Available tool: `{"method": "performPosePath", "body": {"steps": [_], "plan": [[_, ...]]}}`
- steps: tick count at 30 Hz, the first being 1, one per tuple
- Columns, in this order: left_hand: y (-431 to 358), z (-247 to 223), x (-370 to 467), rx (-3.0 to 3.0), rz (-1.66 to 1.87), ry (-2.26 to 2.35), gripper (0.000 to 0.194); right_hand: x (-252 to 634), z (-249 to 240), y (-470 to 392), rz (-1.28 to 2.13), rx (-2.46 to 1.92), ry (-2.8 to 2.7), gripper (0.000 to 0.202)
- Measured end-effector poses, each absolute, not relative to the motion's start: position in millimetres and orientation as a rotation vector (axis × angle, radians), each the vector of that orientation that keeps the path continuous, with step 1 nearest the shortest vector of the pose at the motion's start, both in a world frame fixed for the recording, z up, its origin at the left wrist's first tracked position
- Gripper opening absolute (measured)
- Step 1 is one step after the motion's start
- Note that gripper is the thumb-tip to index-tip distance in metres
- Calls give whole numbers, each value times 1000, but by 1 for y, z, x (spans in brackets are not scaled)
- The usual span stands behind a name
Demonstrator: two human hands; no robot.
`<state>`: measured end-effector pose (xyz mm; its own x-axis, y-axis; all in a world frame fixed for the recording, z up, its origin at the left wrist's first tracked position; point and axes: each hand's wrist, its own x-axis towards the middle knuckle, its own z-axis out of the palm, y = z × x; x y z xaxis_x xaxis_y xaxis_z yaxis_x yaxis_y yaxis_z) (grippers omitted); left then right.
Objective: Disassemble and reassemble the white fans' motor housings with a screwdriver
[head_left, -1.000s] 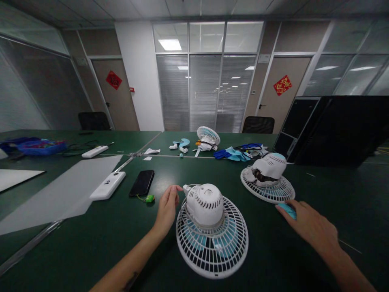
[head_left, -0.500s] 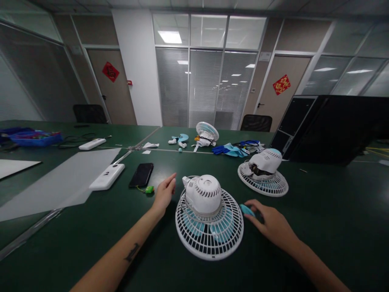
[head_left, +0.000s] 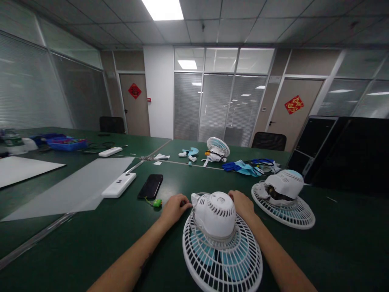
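A white fan (head_left: 216,217) lies grille down on the green table, its motor housing on top and light blue blades showing through the grille. At the fan's upper left edge is my left hand (head_left: 175,207), its fingers bent together beside the housing; whether anything is between them is hidden. My right hand (head_left: 242,204) reaches behind the housing from the right, with its fingertips hidden there. The small blue piece is out of sight. To the right lies another fan (head_left: 284,190), grille down, with its housing partly open.
Left of the fan are a black phone (head_left: 150,186), a green tag (head_left: 157,203) and a white power strip (head_left: 119,185). Farther back stand a smaller fan (head_left: 218,147) and blue gloves (head_left: 244,167). A large black case (head_left: 349,152) is at the right.
The view has tilted up and shifted left. My right hand has moved from the fan's right side to behind its housing. My left hand is closer to the housing.
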<state>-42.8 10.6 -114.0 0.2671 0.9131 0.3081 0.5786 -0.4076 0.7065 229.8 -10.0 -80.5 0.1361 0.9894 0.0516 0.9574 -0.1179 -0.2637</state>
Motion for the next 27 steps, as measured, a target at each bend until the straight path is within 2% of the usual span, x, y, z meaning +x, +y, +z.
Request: {"method": "performPosePath", "body": {"steps": [9, 13, 18, 27], "plan": [[21, -111, -25, 2383, 603, 1441, 28, 250, -69, -18, 358, -2368, -1886, 34], [19, -111, -25, 2469, 609, 1322, 27, 248, -61, -62, 341, -2358, -1931, 47], [18, -114, -26, 2488, 659, 1218, 22, 241, -67, -105, 249, -2354, -1933, 40], [26, -116, -38, 2355, 744, 1163, 28, 218, -68, -92, 155, -2213, -2040, 45]]}}
